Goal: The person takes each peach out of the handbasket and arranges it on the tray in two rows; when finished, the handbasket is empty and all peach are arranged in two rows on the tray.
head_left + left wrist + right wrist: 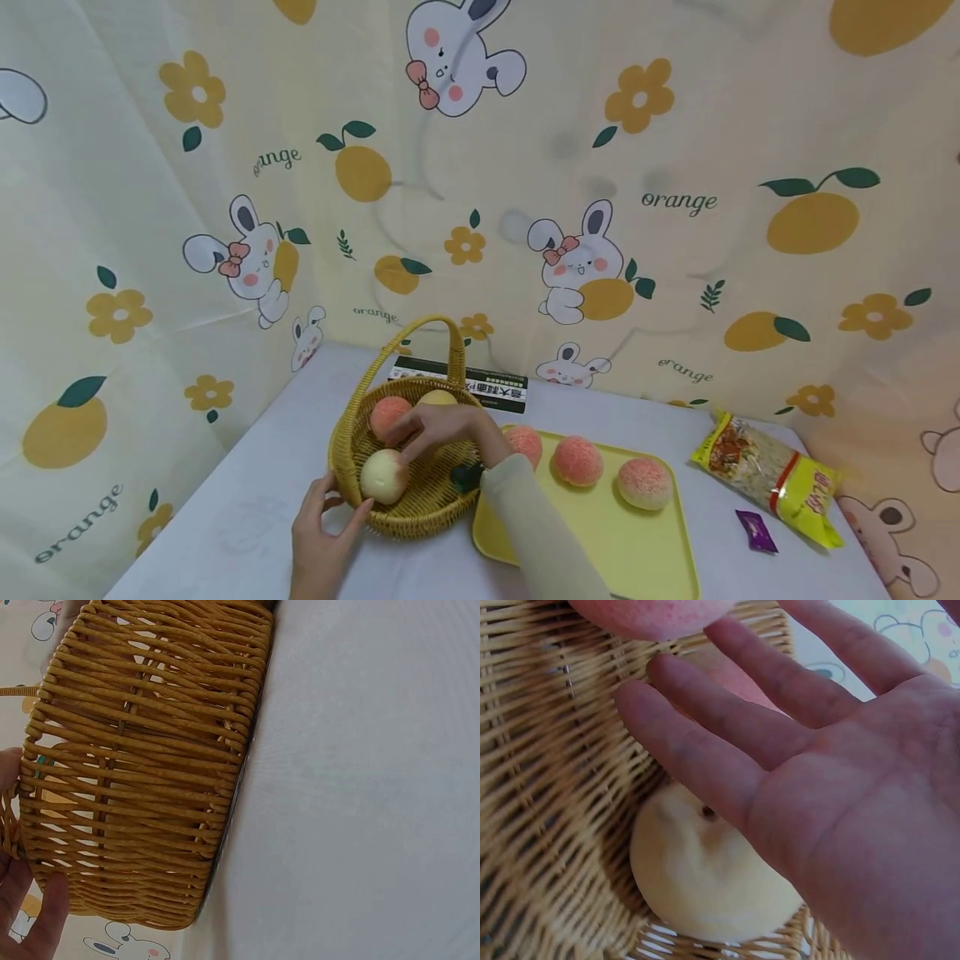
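Note:
A wicker basket [412, 525] with a tall arched handle stands on the table, seen from its side in the left wrist view. My left hand [322, 529] grips its rim near the foot of the handle, fingers [52, 907] and thumb on the weave. Inside lie a pink peach [388, 414], a pale yellow peach [384, 477] and a yellow fruit [437, 398], partly covered by my right hand [444, 423]. That hand reaches into the basket with fingers [697, 761] extended and spread among the fruit, palm showing in the right wrist view. It grips none of them.
Right of the basket lies a yellow tray [615, 550] with pink peaches [577, 460] along its far side; my right sleeve [536, 525] crosses it. Farther right are a noodle bag [772, 479] and a purple wrapped sweet [756, 531]. A black-and-white box [495, 390] sits behind the basket.

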Action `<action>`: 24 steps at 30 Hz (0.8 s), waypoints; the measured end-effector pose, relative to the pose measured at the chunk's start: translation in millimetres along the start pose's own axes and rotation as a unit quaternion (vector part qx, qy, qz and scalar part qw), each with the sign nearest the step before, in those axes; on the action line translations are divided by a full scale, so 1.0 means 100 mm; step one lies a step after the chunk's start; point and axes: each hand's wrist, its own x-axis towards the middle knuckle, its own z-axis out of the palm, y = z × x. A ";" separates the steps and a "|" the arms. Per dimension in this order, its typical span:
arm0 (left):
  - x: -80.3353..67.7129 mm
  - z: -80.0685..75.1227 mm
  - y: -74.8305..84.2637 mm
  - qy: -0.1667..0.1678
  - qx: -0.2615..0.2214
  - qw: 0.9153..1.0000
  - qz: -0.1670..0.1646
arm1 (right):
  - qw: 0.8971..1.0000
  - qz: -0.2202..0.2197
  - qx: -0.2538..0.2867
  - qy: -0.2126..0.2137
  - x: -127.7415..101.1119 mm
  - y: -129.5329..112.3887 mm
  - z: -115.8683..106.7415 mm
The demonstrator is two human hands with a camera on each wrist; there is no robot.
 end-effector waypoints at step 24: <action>0.01 0.02 0.00 -0.004 0.004 1.000 -0.029 | 1.000 0.007 -0.029 0.001 0.24 0.18 0.11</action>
